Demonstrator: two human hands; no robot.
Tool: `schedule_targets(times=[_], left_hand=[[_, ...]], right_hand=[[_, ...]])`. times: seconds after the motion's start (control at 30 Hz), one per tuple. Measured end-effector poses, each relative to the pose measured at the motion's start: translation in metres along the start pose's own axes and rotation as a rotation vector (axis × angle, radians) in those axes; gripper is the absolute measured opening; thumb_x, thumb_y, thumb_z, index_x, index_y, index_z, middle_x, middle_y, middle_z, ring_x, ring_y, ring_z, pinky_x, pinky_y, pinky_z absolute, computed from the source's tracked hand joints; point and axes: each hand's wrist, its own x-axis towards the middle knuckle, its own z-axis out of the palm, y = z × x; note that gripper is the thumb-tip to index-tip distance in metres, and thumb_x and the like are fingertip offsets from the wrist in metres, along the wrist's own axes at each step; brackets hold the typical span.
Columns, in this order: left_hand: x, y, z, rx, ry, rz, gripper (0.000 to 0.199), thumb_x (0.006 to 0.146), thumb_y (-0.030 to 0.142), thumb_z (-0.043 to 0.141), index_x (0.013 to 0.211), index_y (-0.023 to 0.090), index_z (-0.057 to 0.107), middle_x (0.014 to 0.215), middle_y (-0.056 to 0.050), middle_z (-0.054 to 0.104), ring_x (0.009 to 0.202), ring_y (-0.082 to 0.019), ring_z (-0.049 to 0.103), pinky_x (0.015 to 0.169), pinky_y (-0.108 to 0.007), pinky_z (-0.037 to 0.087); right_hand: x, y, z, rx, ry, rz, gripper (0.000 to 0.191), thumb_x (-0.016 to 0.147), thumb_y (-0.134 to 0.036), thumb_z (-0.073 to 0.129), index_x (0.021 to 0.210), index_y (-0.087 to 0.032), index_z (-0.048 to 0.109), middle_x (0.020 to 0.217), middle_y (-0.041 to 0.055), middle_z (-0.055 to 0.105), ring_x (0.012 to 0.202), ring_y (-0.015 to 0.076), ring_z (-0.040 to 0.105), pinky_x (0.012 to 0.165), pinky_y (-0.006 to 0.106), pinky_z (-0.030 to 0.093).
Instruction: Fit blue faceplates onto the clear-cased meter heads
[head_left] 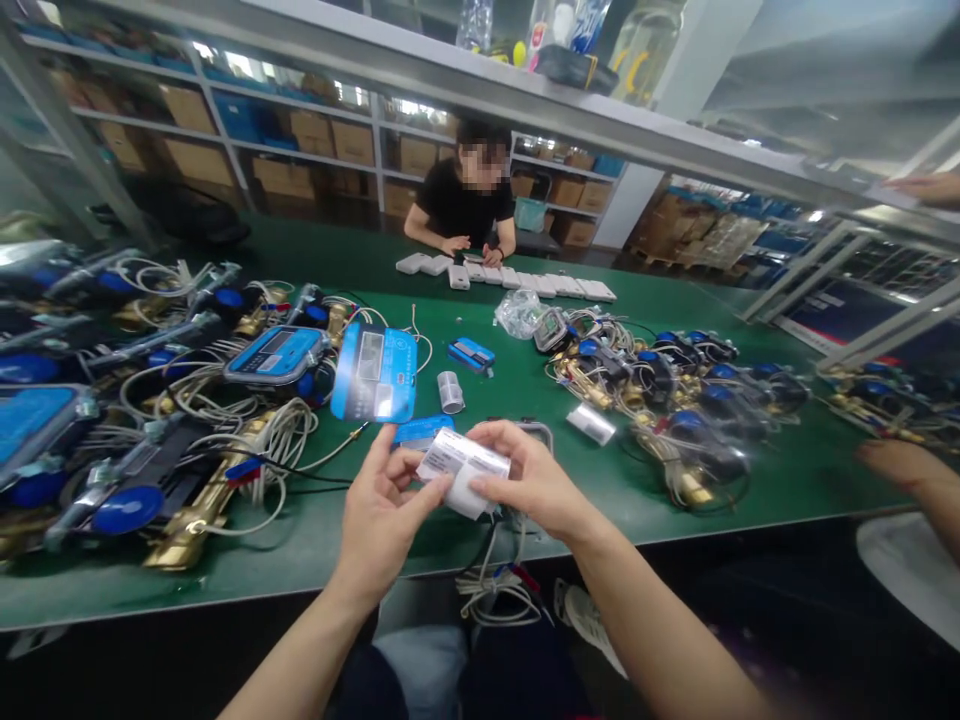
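Note:
Between my left hand (390, 500) and my right hand (532, 480) is a silvery-white sheet of labels (469, 458) with small dark print. Fingers of both hands pinch it, and a paler piece hangs at its lower edge. A blue printed panel (375, 375) rises just above my left fingertips; whether they touch it cannot be made out. Partly hidden behind the labels is a blue-faced device (424, 433). A silvery roll (450, 392) stands beyond my hands, with a small blue unit (471, 354) farther back.
Brass valve assemblies (199, 520) with blue caps and coiled cables crowd the left, and more (652, 370) lie right. A silvery label piece (591, 424) is right of my hands. A person (469, 195) sits opposite behind white boxes (559, 285). Another person's arm (911, 470) reaches in at right.

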Motion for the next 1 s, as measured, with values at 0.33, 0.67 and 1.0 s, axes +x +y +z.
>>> schedule_targets(times=[0.33,0.67,1.0], left_hand=[[0.032,-0.034,0.006,0.426,-0.109,-0.035,0.101,0.07,0.043,0.078,0.151,0.026,0.019,0.129,-0.012,0.061,0.122,-0.029,0.055,0.11,-0.051,0.037],[0.057,-0.066,0.036,0.172,-0.045,-0.209,0.102,0.068,0.039,0.085,0.15,0.037,0.024,0.101,-0.003,0.071,0.088,-0.021,0.07,0.075,-0.03,0.06],[0.043,-0.064,0.048,0.055,-0.052,-0.175,0.105,0.068,0.031,0.086,0.152,0.035,0.022,0.097,-0.004,0.074,0.085,-0.021,0.072,0.076,-0.03,0.059]], right_hand=[[0.09,0.035,-0.144,-1.045,0.392,-0.113,0.042,0.076,-0.007,0.058,0.117,-0.013,0.057,0.114,0.0128,0.063,0.106,0.0267,0.06,0.096,0.043,0.046],[0.066,0.096,-0.164,-0.869,0.553,-0.237,0.032,0.091,-0.025,0.058,0.121,-0.015,0.059,0.126,0.0148,0.058,0.12,0.0262,0.052,0.104,0.043,0.04],[-0.03,0.064,-0.084,-0.477,0.536,-0.407,0.031,0.095,-0.041,0.053,0.113,-0.016,0.059,0.101,0.0094,0.067,0.096,0.0219,0.064,0.086,0.037,0.052]])
